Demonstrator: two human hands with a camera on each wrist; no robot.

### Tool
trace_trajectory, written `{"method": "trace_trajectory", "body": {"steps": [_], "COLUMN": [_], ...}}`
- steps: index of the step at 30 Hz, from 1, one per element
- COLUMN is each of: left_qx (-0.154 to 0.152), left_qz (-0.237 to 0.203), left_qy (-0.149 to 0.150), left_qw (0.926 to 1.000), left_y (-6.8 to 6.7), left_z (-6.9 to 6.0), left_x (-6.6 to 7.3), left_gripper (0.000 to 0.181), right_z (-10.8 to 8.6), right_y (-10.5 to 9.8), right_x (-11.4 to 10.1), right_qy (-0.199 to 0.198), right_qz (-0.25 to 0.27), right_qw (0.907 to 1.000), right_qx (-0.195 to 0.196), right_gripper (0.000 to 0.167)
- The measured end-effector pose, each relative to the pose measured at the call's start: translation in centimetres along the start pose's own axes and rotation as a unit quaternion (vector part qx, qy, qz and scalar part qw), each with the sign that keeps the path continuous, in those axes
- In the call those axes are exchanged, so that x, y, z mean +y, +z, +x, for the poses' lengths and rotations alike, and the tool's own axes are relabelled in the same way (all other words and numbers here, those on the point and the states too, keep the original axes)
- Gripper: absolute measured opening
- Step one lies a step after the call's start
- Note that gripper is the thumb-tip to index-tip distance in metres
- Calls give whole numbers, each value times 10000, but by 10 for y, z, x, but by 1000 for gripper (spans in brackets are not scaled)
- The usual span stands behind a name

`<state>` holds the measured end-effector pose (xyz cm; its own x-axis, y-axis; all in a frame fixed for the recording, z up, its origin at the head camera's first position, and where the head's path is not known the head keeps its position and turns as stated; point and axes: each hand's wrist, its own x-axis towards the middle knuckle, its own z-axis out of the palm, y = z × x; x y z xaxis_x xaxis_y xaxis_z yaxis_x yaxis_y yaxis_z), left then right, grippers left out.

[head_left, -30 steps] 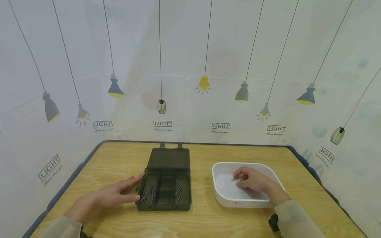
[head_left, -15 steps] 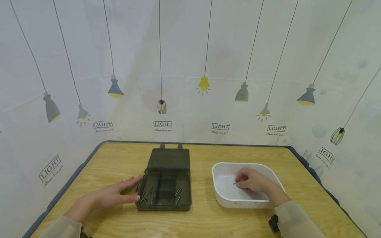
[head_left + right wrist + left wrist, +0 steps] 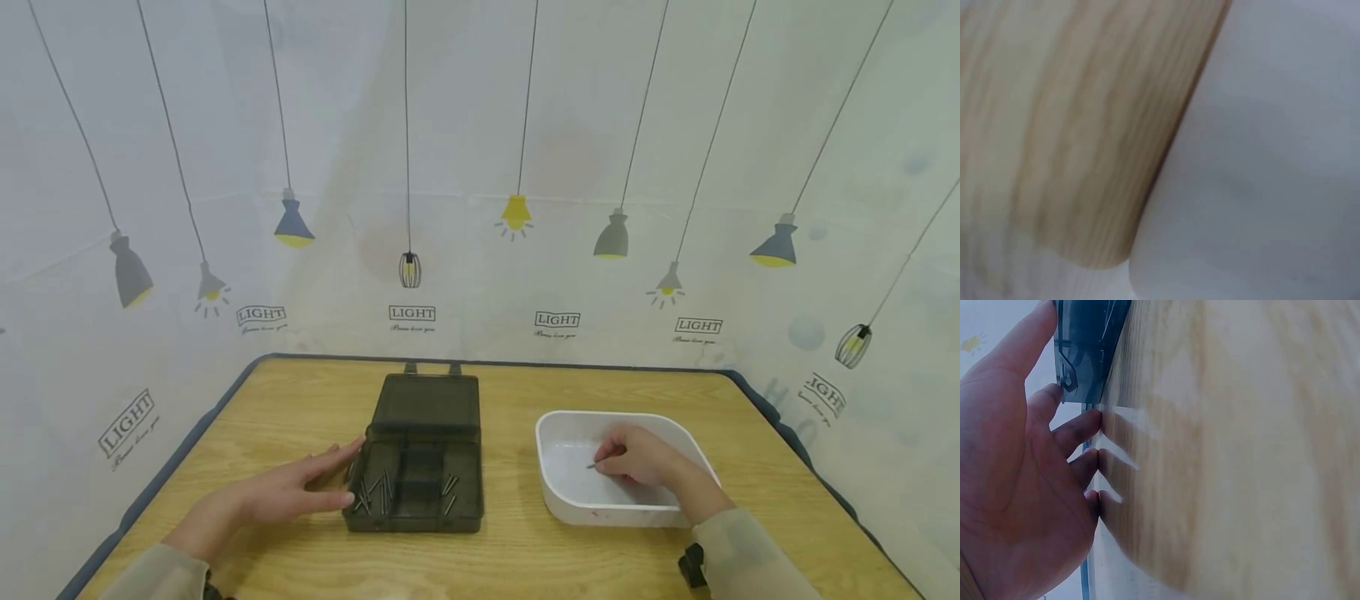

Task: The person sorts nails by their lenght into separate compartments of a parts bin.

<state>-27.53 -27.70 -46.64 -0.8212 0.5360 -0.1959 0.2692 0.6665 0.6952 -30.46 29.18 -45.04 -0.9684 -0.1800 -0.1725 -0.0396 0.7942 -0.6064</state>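
My left hand point(image 3: 288, 493) lies at the left side of a dark see-through plastic box point(image 3: 411, 523), its thumb and forefinger touching the box wall. In the left wrist view the fingers point(image 3: 1077, 432) are spread, with several tips on the table. Several thin metal rods point(image 3: 385, 493) lie in the left compartment of the box, and a few more in the right one. Inside a white tray point(image 3: 618, 515), my right hand point(image 3: 641, 457) pinches a thin metal rod point(image 3: 592, 466) between thumb and forefinger. The right wrist view shows the tray's outer wall point(image 3: 1254, 162) and no hand.
The box lid point(image 3: 426, 400) is raised and leans back, with two latches point(image 3: 455, 368) at its far edge. Both containers stand on a wooden table point(image 3: 510, 558). A printed cloth point(image 3: 480, 150) with lamp drawings hangs around the table's far side and flanks.
The rod in my right fingers has tilted and shifted slightly toward me, with the fingertips closing nearer around it. My left hand and the box stay where they were.
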Motion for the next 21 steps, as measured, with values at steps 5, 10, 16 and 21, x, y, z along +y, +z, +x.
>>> {"method": "trace_trajectory", "body": {"steps": [5,10,16,21], "left_qx": [25,-1,-6,0], "left_qz": [51,31,9,1], "left_qy": [24,51,11,-26], "left_qw": [10000,10000,10000,10000], "left_y": [0,-1,0,0], "left_z": [1,1,1,2], "left_x": [-1,-2,-2,-3], "left_gripper": [84,85,85,85], "right_z": [-1,-1,-4,-9], "right_y": [-1,-1,-8,-11], "right_x": [-2,-3,-7,-15], "right_qy": [-117,-216,-310,-415], "right_qz": [-160,-128,83,371], "right_qw": [9998,9997,9994,9984], "right_qx": [-39,43,120,141], "right_gripper": [5,8,5,11]}}
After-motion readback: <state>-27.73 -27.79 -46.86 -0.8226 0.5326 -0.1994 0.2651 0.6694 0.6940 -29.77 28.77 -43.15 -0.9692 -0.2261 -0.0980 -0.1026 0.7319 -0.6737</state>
